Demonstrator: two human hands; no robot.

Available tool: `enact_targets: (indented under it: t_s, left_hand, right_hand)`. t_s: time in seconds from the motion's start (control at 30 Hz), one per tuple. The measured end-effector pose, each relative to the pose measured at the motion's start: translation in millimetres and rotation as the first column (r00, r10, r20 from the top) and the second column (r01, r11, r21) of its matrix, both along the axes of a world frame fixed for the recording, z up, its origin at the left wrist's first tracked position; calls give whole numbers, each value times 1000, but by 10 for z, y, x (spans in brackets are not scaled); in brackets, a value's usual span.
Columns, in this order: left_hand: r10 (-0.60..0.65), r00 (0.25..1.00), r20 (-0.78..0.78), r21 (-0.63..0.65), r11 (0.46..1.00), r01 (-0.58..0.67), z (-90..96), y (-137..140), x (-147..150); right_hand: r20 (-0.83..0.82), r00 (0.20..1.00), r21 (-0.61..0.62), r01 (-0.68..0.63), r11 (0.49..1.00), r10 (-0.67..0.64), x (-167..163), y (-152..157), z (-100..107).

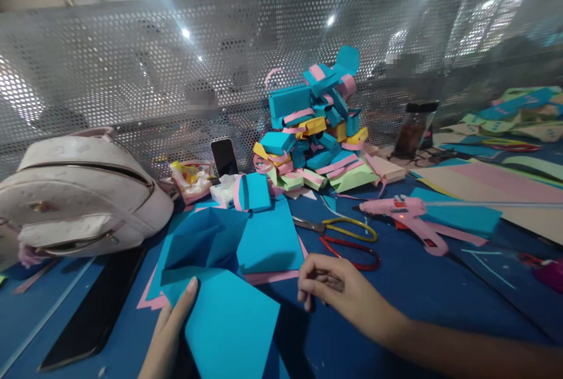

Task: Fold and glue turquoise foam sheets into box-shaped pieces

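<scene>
The left hand (169, 323) was closed on a folded piece of blue paper (231, 320) at the near middle of the table (334, 349), its thumb laid flat along the fold. The right hand (332, 285) hung just to the right, apart from the paper, fingers bent but slack, with nothing showing in its grasp. The step in hand looked like shaping that paper; the next move seemed to call for the right hand to press a crease while the left kept the piece steady. The paper was stiff, matte and sharp-edged, with a smooth angled panel near and a crumpled, hollow flap beyond. Flat blue sheets (272, 244) lay behind it over pink ones. Farther right rested scissors (324, 227) with smooth yellow and red handles and a pink plastic glue gun (396, 209). At the far middle rose a jumbled pile of paper boxes (313, 127), blocky and curled with pink strips, before a perforated metal panel (246, 21); a soft white bag (88, 185) slumped at left.
</scene>
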State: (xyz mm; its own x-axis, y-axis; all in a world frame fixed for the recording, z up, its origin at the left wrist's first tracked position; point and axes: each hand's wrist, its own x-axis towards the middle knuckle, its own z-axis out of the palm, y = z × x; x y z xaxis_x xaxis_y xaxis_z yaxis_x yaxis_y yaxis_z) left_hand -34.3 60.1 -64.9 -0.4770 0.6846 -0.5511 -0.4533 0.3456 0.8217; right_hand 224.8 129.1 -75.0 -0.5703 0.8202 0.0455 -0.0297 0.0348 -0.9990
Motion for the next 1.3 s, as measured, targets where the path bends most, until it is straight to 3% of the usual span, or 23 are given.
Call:
enact_targets:
  t_s: [0.2,0.33,0.63,0.87,1.07,1.3]
  left_hand:
    - [-94,990,108,156,985,76,-1,-111,13]
    - [-104,987,126,187,979,79,0,-146,37]
    - [-90,992,90,104,991,81,-106,-33,-163]
    - [-28,998,-53,4,1000,28,-218,67,-245]
    - [-39,999,28,95,995,36,-108,78,-197]
    - [-61,997,56,73,996,57,7,24,-36]
  right_hand:
    - [-14,999,76,-46,996,47,22,-3,-33]
    - [-29,999,157,-14,987,19,38,5,-42]
    - [-75,997,17,7,1000,-5,4,43,-82]
    - [-86,996,-75,1,997,-7,-5,40,-92]
    - [-108,994,-93,-5,996,-5,-8,36,-70]
    - [-120,993,-98,-5,995,-7,-13,22,-58]
